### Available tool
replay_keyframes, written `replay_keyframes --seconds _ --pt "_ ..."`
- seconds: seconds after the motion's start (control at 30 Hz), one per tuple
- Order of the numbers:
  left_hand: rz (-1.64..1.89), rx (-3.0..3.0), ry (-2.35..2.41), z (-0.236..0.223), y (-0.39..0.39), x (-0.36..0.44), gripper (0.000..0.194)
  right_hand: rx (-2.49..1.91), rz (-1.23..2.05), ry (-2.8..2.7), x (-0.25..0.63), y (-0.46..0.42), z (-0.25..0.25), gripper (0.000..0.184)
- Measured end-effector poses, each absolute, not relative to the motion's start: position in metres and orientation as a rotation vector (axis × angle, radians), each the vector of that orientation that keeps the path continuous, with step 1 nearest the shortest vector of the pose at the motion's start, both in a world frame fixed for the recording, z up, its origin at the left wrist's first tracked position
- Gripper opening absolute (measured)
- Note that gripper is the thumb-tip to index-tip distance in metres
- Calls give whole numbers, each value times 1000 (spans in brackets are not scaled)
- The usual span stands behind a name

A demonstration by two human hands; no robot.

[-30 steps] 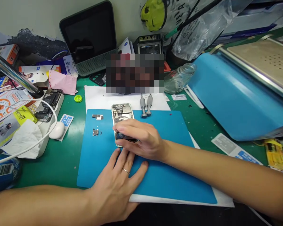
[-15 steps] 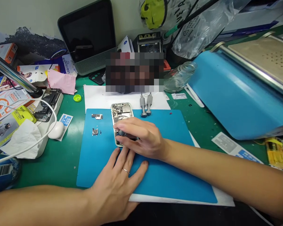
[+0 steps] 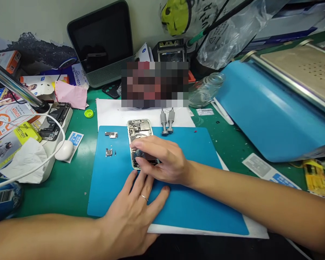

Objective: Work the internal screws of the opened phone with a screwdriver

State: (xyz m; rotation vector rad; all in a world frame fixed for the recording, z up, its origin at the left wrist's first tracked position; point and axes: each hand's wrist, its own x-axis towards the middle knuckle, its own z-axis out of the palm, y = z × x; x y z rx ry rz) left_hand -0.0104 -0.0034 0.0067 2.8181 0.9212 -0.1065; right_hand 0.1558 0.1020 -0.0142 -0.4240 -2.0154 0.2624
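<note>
Blue, thin and smooth, a rectangular mat (image 3: 195,213) spreads out here, and nearest on it lies the bare left hand (image 3: 135,209), palm down, fingers fanned, a slim silver ring showing, no object in its grip. Just beyond, the right hand (image 3: 165,159) curls in, thumb and forefinger closed around a dark grey, round-capped tool (image 3: 139,153). Beneath that sits the opened, pale-rimmed, rounded rectangular phone (image 3: 141,128), upper half bare, lower half covered by fingers. Left of it, tiny metallic circuit pieces (image 3: 108,152)! Farther back, two ridged grey cylindrical tools (image 3: 167,121) stand side by side, then a clear glass jar (image 3: 207,90) leans over.
</note>
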Motion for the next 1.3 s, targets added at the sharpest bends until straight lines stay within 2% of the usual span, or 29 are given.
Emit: replay_keyframes --seconds 0.23,0.4,0.63,1.1,1.3 --pt "-102 2816 910 9 -2 -10 80 -414 258 -2017 156 103 -16 52" --pt "-128 2799 902 9 -3 -10 84 -425 266 -2008 155 103 -16 59" --pt "-124 2794 910 8 -2 -10 80 -427 247 -2012 156 103 -15 52" --pt "-90 2808 903 9 -2 -10 83 -424 284 -2011 155 103 -18 65" --pt "-91 2818 918 9 -2 -10 81 -409 249 -2025 156 103 -17 59"
